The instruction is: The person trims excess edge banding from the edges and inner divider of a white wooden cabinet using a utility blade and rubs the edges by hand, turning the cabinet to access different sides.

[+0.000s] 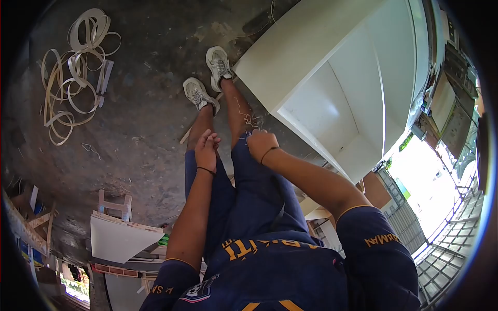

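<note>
My right hand (pixel 262 145) is closed in a fist near my right knee. Thin, pale, tangled strands (pixel 251 120) stick out just beyond its fingers; what exactly they are is too fine to make out. Over my left knee rests my left hand (pixel 207 151), its fingers loosely bent with the thumb apart, and nothing shows in it. Both hands are in front of my dark blue shorts (pixel 223 192). My legs stretch forward to a pair of pale sneakers (pixel 197 93) on the floor.
A large white open cabinet (pixel 332 98) lies at the right, close to my right leg. Loops of pale edging strip (pixel 78 78) are on the dark floor (pixel 145 114) to the left. A small stool (pixel 115 206) and a white panel (pixel 119 237) stand at lower left.
</note>
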Demonstrator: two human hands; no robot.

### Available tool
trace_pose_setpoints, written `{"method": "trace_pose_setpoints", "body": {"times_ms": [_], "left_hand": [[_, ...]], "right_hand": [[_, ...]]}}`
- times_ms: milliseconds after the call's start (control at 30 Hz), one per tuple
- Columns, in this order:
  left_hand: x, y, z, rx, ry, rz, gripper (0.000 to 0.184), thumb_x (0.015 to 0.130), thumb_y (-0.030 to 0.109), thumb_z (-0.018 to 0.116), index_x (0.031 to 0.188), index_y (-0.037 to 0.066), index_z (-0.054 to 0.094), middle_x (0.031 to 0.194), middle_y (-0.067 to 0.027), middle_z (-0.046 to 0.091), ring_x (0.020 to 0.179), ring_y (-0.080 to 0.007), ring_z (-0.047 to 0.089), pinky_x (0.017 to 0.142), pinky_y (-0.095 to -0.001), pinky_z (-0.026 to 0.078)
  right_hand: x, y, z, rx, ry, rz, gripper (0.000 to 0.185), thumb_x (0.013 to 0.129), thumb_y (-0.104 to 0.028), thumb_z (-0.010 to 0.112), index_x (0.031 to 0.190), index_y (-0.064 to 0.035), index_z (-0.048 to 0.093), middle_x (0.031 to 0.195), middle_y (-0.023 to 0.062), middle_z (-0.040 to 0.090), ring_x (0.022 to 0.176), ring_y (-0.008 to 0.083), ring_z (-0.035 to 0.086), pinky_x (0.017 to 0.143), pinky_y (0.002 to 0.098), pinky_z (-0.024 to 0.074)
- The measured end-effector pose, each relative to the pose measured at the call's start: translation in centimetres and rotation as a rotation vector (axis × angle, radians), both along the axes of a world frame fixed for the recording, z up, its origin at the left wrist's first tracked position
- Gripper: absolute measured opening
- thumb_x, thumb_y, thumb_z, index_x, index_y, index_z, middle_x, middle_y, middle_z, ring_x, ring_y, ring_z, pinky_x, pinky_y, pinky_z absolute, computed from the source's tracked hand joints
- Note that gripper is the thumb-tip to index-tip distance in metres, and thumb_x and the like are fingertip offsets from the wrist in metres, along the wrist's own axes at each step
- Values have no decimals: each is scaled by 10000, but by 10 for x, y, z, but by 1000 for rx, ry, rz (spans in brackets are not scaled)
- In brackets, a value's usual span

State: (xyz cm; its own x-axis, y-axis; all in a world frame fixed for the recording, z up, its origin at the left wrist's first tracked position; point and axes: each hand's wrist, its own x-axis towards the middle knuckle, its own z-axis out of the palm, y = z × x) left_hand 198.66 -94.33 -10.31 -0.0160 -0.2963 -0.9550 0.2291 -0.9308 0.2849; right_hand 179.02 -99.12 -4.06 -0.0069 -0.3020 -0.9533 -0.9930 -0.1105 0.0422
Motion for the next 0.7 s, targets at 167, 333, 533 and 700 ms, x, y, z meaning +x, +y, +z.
{"method": "trace_pose_setpoints", "body": {"times_ms": [167, 333, 533, 700], "left_hand": [[3, 6, 5, 0, 9, 9, 345, 965, 123, 462, 1278, -20, 467, 1059, -85, 614, 885, -150, 616, 810, -275, 493], [-11, -1, 4, -7, -21, -74, 365, 960, 140, 472, 1283, -30, 466, 1093, -81, 600, 880, -127, 597, 787, -248, 465], [-13, -1, -5, -17, -16, -19, 338, 963, 140, 460, 1274, 9, 484, 1078, -84, 622, 876, -158, 618, 795, -288, 500], [-16, -17, -27, -15, 127, 108, 380, 956, 190, 492, 1295, 19, 475, 1083, -64, 617, 875, -136, 604, 765, -249, 474]], "right_hand": [[-123, -49, -33, -327, 196, -411, 283, 877, -151, 460, 1109, -192, 617, 1082, 98, 574, 966, 289, 612, 794, 478, 489], [-235, -130, -17, -605, 370, -44, 401, 875, -113, 442, 1235, -239, 564, 1151, 103, 562, 990, 270, 594, 766, 397, 539], [-103, -1, -47, -411, -62, -131, 244, 833, -120, 499, 1052, -37, 568, 1071, 137, 607, 919, 251, 617, 665, 405, 523], [-7, 23, 4, -175, -391, -259, 248, 797, -194, 571, 998, -94, 678, 1021, 150, 601, 974, 311, 612, 756, 442, 514]]}}
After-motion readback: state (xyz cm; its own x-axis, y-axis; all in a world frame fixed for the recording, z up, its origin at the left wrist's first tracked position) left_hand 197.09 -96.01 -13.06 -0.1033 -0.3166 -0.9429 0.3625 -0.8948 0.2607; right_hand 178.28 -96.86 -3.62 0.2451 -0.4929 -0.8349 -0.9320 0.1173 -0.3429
